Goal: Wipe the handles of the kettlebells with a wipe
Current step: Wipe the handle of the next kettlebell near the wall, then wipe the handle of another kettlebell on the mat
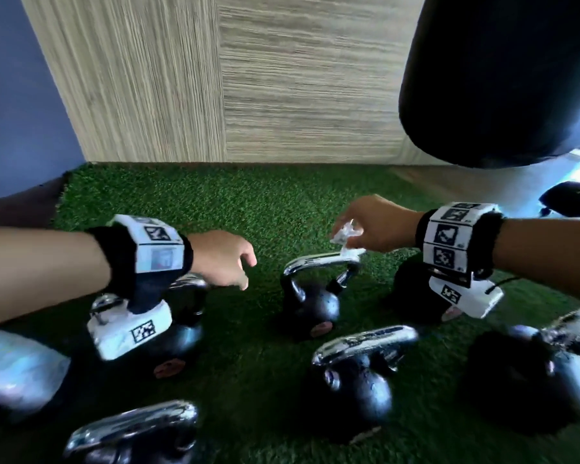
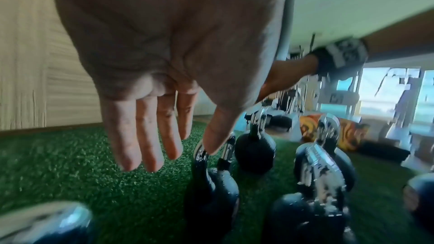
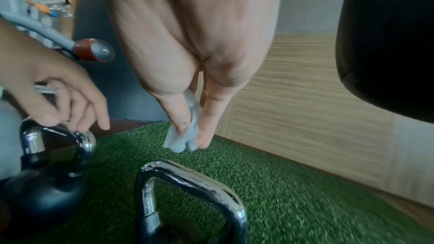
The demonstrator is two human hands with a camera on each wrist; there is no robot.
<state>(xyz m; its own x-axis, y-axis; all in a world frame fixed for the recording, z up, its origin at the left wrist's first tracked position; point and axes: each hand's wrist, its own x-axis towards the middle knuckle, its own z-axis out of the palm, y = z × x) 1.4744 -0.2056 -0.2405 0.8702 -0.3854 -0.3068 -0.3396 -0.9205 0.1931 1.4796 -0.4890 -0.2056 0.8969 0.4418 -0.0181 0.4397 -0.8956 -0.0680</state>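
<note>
Several black kettlebells with chrome handles stand on green turf (image 1: 188, 202). My right hand (image 1: 352, 237) pinches a crumpled white wipe (image 1: 347, 236) between thumb and fingers, just above the right end of the middle kettlebell's handle (image 1: 318, 261). The right wrist view shows the wipe (image 3: 180, 140) hanging from my right hand (image 3: 191, 136) over that handle (image 3: 195, 179). My left hand (image 1: 238, 272) hovers over the left kettlebell (image 1: 178, 339), fingers relaxed and holding nothing. In the left wrist view my left hand (image 2: 192, 152) points down at the turf.
A black punching bag (image 1: 499, 78) hangs at the upper right. A wood-grain wall (image 1: 248, 78) bounds the turf behind. More kettlebells stand in front (image 1: 355, 380), at the right (image 1: 529, 380) and at bottom left (image 1: 134, 430). A blurred white pack (image 1: 14, 370) lies at the left edge.
</note>
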